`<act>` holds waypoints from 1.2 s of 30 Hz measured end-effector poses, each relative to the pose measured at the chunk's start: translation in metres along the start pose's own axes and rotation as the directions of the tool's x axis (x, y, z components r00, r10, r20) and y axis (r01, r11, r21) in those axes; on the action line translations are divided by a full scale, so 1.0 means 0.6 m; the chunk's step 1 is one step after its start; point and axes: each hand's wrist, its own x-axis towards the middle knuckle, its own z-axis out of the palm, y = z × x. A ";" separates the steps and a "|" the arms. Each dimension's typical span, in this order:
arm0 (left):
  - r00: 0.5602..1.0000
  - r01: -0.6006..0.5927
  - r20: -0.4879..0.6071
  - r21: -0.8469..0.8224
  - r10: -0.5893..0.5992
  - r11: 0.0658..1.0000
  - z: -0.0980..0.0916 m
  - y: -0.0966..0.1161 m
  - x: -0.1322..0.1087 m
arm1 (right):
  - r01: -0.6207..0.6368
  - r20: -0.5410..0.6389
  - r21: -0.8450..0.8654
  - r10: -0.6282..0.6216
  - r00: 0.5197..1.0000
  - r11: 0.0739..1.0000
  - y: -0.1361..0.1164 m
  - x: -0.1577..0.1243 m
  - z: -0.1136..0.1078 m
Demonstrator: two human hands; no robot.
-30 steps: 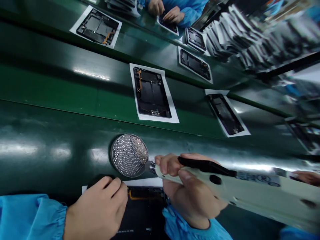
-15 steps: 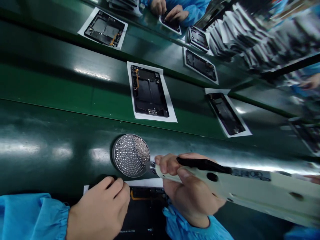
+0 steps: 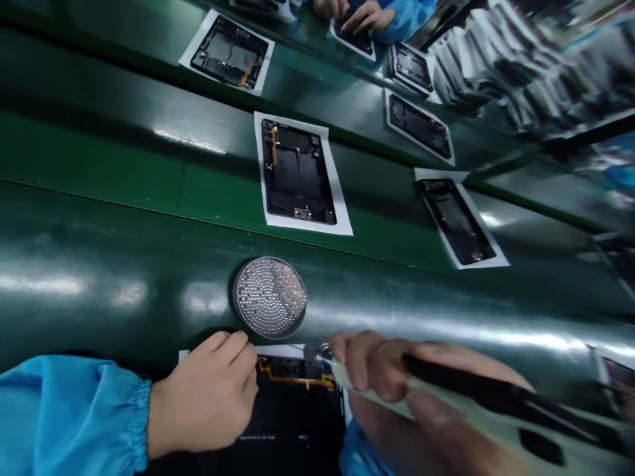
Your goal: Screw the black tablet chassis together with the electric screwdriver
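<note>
Screwdriver [image 3: 461, 391] lower, seemingly off dish [image 3: 269, 297] edge

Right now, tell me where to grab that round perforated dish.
I'd pinch the dish by its dark outer rim at opposite sides, coming from above and the far side: it lies flat, its holed top gives no hold, and the left hand and screwdriver crowd its near edge.

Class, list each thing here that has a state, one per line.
Left hand, fingers curled, resting on near tablet.
Right hand, closed around screwdriver.
Screwdriver, tip at near tablet's top edge.
Near tablet, back open.
Belt tablet, back open, on white sheet.
Round tray, untouched.
</note>
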 end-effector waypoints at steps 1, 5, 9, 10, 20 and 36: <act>1.000 0.000 -0.010 -0.005 0.000 1.000 -0.001 -0.002 0.002 | -0.035 0.055 -0.018 0.036 0.998 0.999 -0.004 -0.007 0.004; 0.999 -0.006 -0.040 -0.018 0.006 1.000 -0.002 -0.007 0.007 | -0.033 0.179 -0.041 0.040 0.983 0.999 0.007 -0.028 0.018; 0.998 -0.009 -0.063 -0.036 0.006 0.999 0.001 -0.007 0.007 | 0.009 0.131 -0.027 -0.006 0.991 1.000 0.028 -0.033 0.032; 0.997 -0.006 -0.072 -0.038 0.003 0.999 0.002 -0.007 0.007 | 0.019 0.108 -0.018 -0.017 0.994 1.000 0.031 -0.033 0.035; 0.994 0.027 -0.107 -0.051 -0.032 0.998 0.002 -0.002 0.005 | 0.017 0.068 -0.011 -0.016 0.998 1.000 0.036 -0.038 0.049; 0.942 0.212 0.275 -0.036 -0.194 0.977 -0.009 -0.001 0.012 | 0.062 -0.051 0.017 -0.061 0.997 0.998 0.000 -0.011 0.000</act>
